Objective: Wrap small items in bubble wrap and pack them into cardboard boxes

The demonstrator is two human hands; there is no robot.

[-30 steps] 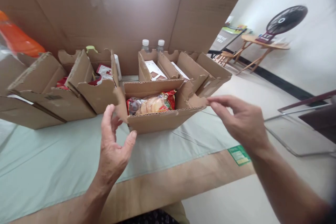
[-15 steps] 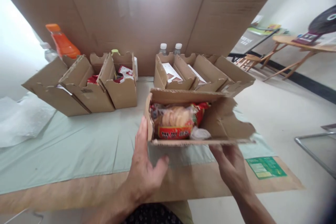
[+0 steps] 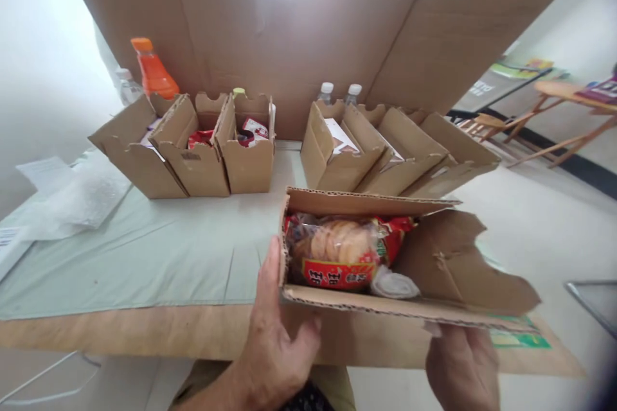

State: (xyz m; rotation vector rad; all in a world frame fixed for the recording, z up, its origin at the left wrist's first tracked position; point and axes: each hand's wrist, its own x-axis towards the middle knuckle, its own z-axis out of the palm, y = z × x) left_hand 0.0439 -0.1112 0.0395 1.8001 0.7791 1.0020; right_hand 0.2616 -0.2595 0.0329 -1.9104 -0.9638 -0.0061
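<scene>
Both hands hold a cardboard box (image 3: 463, 263) tilted so that its open top faces me, above the front of the table. My left hand (image 3: 279, 334) grips its left end, with the thumb below the near edge. Underneath the right part is my right hand (image 3: 463, 366), its fingertips hidden by the box. Inside lies a clear and red packet of round biscuits (image 3: 340, 250) with dark lettering. A white rolled item (image 3: 395, 284) rests beside the packet, its kind unclear.
Three cardboard boxes (image 3: 205, 170) stand at the left and several more (image 3: 332, 167) at the right. Behind them are an orange bottle (image 3: 157, 74), clear bottles (image 3: 353, 94) and a tall cardboard panel (image 3: 299, 32). Clear plastic wrap (image 3: 91, 196) lies at the left.
The held box has come nearer to me and lower, tipping down at its right end. My right hand has moved right and down with it. The view has shifted left.
</scene>
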